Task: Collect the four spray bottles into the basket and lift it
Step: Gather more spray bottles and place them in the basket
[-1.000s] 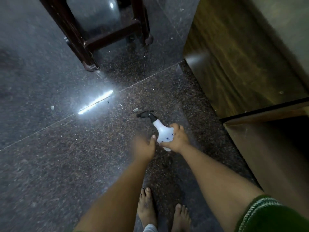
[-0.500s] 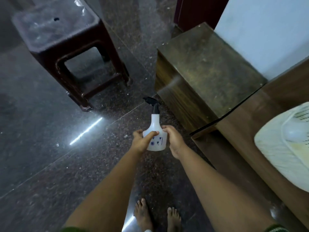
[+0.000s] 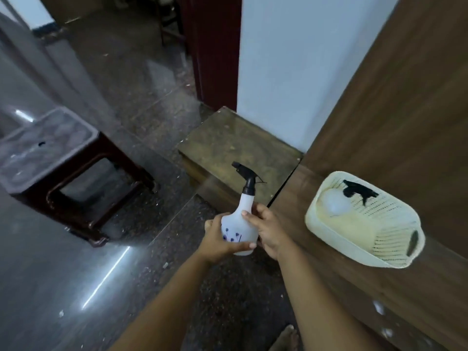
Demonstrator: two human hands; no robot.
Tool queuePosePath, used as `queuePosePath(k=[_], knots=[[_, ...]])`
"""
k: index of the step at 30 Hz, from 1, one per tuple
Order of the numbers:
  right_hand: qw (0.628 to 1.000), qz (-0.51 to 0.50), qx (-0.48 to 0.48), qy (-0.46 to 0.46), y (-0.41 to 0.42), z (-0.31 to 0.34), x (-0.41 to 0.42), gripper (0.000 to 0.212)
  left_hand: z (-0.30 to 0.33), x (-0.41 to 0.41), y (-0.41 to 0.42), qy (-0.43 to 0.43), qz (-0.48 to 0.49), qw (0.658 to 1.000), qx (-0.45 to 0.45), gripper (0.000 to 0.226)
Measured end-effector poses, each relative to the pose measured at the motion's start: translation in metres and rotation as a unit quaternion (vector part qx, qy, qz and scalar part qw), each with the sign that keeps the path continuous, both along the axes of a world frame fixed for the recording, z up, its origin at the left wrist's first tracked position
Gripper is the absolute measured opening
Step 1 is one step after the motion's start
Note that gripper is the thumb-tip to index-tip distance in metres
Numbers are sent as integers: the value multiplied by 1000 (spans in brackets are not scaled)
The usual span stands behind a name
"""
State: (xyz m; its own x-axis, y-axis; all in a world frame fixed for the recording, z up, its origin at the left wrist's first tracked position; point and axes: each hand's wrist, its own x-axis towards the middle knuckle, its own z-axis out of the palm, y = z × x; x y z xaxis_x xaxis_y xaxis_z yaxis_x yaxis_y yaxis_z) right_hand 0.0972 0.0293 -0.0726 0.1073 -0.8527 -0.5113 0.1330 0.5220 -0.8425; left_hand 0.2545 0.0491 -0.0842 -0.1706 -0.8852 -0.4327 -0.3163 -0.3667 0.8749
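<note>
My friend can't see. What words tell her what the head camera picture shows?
Two bare hands, left hand and right hand, hold a white spray bottle upright above a dark floor. To the right, a cream basket on a wooden surface already holds one spray bottle.

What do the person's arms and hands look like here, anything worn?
Both forearms are bare right to the lower edge of the frame, with no sleeve in view. The left hand and right hand are bare too: no gloves, rings, watch or bands visible. Nails are short and plain. No markings visible on either arm.
</note>
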Motion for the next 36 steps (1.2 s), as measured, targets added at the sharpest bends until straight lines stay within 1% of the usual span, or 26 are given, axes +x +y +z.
queuePosePath(k=[3,5,8,9,11,13,15,16,18,20,22,25,26,27,29,32,34,36], knots=[[997,-71,-7,22,-5,22,-50,38,15,-56,-17,-52,-38,993,-99,103],[990,-131,-22,53,-3,36,-91,50,26,-98,-26,-39,-59,988,-140,97],[974,-208,-51,78,6,60,-154,58,40,-163,-31,27,-96,983,-151,89],[969,-228,-55,83,10,67,-174,58,43,-184,-30,26,-111,980,-160,91],[957,-270,-51,96,19,78,-211,58,47,-223,-25,-18,-139,974,-178,97],[939,-322,-35,116,26,82,-240,65,50,-258,-17,-54,-149,972,-174,103],[919,-367,-15,142,29,82,-260,68,53,-289,-9,-45,-139,975,-167,108],[908,-392,-7,149,30,79,-269,64,53,-304,-6,-35,-133,975,-175,110],[883,-443,-8,157,31,74,-282,50,51,-328,-2,-34,-126,969,-212,110],[870,-461,-21,174,31,67,-292,36,45,-347,-2,-44,-133,965,-221,106],[880,-435,-29,186,35,60,-303,31,39,-360,-5,-21,-156,972,-177,98],[913,-373,-26,164,44,46,-322,38,22,-367,-16,47,-195,978,-64,90],[922,-358,-23,148,47,41,-330,39,16,-367,-21,54,-210,975,-39,91],[928,-346,-25,138,51,36,-337,38,10,-368,-27,45,-226,973,-31,92],[933,-325,-29,155,54,24,-351,36,1,-370,-36,19,-251,968,-23,92],[936,-304,-15,178,53,9,-360,34,-13,-376,-46,14,-265,964,16,90],[930,-310,-2,199,50,-2,-362,28,-24,-380,-51,16,-278,959,58,85],[920,-318,5,231,43,-14,-360,27,-34,-384,-56,8,-272,955,116,82]])
